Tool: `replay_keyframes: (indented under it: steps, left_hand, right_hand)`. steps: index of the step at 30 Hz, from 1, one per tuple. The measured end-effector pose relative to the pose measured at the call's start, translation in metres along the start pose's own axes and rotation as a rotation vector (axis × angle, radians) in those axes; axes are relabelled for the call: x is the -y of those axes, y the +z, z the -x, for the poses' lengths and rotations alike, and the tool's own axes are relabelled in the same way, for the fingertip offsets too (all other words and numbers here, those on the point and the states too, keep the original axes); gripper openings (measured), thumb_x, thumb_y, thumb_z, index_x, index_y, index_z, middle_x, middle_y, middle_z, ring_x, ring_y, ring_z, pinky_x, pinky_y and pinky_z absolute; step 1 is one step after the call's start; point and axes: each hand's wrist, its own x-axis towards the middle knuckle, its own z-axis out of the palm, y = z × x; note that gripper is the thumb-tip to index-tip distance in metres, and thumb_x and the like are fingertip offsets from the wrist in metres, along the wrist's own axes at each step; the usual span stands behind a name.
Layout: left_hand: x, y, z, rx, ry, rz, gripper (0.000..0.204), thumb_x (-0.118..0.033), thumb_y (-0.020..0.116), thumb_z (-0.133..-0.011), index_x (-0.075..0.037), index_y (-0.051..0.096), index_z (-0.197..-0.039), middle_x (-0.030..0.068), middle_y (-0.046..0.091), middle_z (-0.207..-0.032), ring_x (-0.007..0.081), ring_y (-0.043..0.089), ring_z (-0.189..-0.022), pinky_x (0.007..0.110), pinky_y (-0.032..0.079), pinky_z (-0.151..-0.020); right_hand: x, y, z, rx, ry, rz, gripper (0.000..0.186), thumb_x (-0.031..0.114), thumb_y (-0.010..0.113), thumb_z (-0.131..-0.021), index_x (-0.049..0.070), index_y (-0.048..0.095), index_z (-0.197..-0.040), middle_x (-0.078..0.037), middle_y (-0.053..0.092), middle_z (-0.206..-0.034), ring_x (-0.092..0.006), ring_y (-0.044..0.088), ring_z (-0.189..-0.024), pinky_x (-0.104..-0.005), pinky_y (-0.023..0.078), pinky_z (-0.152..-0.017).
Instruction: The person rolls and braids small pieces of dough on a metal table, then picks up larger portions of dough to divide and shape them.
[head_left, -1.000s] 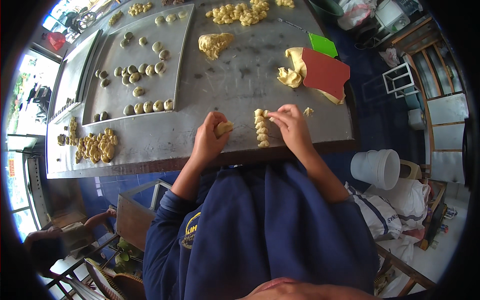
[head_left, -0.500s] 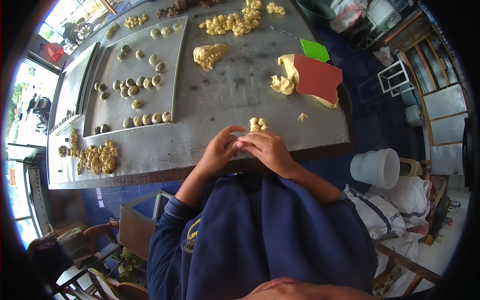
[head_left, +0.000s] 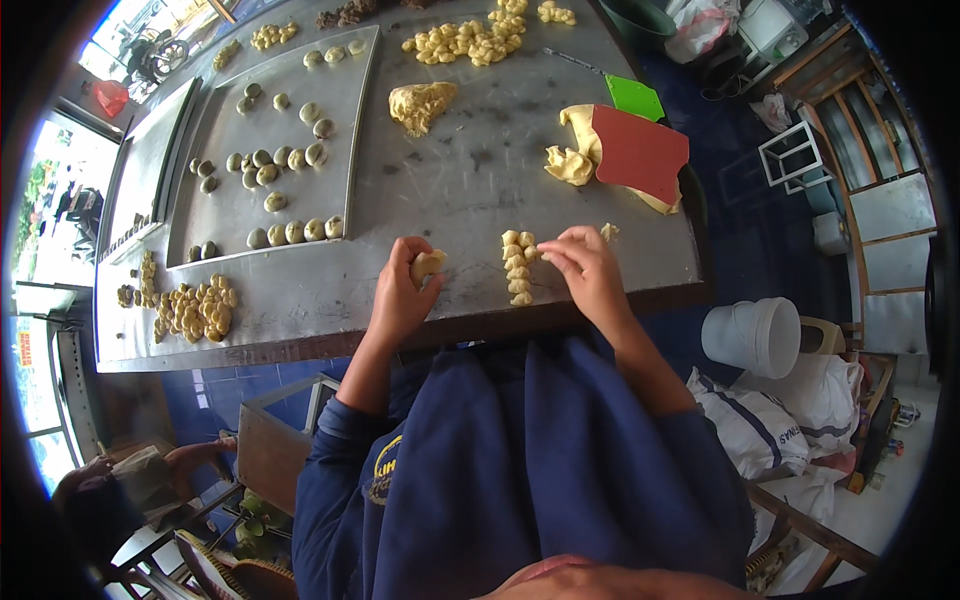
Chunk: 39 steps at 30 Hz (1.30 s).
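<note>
My left hand (head_left: 400, 290) is closed around a lump of pale yellow dough (head_left: 427, 263) near the steel table's front edge. To its right, small dough pieces (head_left: 518, 262) form a short upright column on the table (head_left: 470, 200). My right hand (head_left: 590, 280) is beside that column, thumb and index pinched at its right side; what is between the fingertips is too small to make out. A small dough scrap (head_left: 609, 233) lies just behind this hand.
A tray of dough balls (head_left: 350, 130) and clusters of pieces (head_left: 195, 310) are at the left. A red scraper (head_left: 640, 150) rests on dough at the right, near a green one (head_left: 633, 97). A white bucket (head_left: 750, 338) stands right. Another person (head_left: 130, 480) is at lower left.
Half a second ago my hands were together over the lower column; now they are apart, the left back with its lump, the right back beside the column's right side.
</note>
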Motion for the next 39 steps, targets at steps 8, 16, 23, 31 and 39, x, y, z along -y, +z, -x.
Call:
replay_keyframes:
  steps: [8,16,23,31,39]
  left_hand:
    - [-0.014,0.016,0.004,0.224,-0.003,0.203,0.026,-0.006,0.067,-0.087,-0.004,0.064,-0.113,0.0078,0.070,-0.089,0.0137,0.063,-0.078,0.029,0.051,-0.073]
    - [-0.032,0.022,0.003,0.485,-0.148,0.502,0.035,-0.008,0.058,-0.095,-0.005,0.049,-0.129,0.0064,0.067,-0.082,0.0078,0.061,-0.072,0.027,0.048,-0.062]
    - [-0.025,0.025,0.005,0.231,0.112,0.247,0.014,-0.007,0.063,-0.090,-0.002,0.060,-0.103,0.0118,0.068,-0.086,0.0246,0.068,-0.081,0.034,0.052,-0.073]
    - [-0.003,0.013,0.002,-0.077,0.034,0.071,0.021,-0.009,0.071,-0.082,-0.004,0.059,-0.098,0.0137,0.067,-0.086,0.0303,0.068,-0.085,0.036,0.052,-0.075]
    - [-0.011,0.017,0.004,0.213,0.013,0.232,0.027,-0.012,0.070,-0.086,-0.005,0.062,-0.111,0.0107,0.069,-0.089,0.0160,0.066,-0.079,0.032,0.052,-0.072]
  right_hand:
    - [0.019,0.022,0.005,0.009,0.022,0.208,0.027,0.006,0.074,-0.080,0.005,0.068,-0.106,-0.009,0.067,-0.098,-0.0268,0.066,-0.086,-0.0360,0.053,-0.075]
    - [0.054,0.022,-0.009,0.130,-0.086,-0.189,0.022,0.006,0.075,-0.081,0.004,0.069,-0.103,-0.007,0.071,-0.094,-0.0197,0.067,-0.085,-0.0319,0.053,-0.075]
    - [0.039,0.024,-0.001,0.367,0.615,-1.000,0.013,0.010,0.067,-0.092,0.003,0.065,-0.103,-0.001,0.066,-0.088,-0.0084,0.062,-0.080,-0.0228,0.050,-0.070]
    - [0.020,-0.002,0.001,0.123,0.096,-0.280,0.016,0.011,0.063,-0.094,0.003,0.063,-0.108,-0.006,0.062,-0.100,-0.0156,0.061,-0.084,-0.0286,0.052,-0.073]
    - [0.026,0.015,0.014,0.154,0.179,0.070,0.031,0.007,0.071,-0.083,0.008,0.065,-0.114,-0.012,0.063,-0.104,-0.0309,0.063,-0.093,-0.0413,0.051,-0.079]
